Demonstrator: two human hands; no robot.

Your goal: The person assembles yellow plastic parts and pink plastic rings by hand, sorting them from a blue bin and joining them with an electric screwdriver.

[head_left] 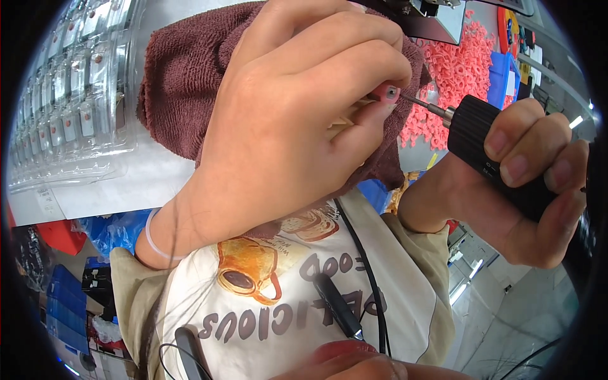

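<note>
My left hand (285, 107) is closed over a brown towel (174, 82), pinching a small pink plastic part (391, 94) between thumb and fingers. A dark round spot shows in the part's end, and yellowish metal glints between my fingers; most of the piece is hidden. On the right, my right hand (532, 183) wraps round a black electric screwdriver (472, 123). Its thin metal bit points left at the pink part, the tip at or very near its end; contact I cannot tell.
Clear plastic trays (73, 95) of small metal-looking pieces lie at the left on the white table (152, 183). Behind the screwdriver spreads a pile of pink parts (453, 69), with a blue bin (500, 79) beside it. A dark device (430, 12) stands at the top. A black cable (358, 244) hangs over my apron.
</note>
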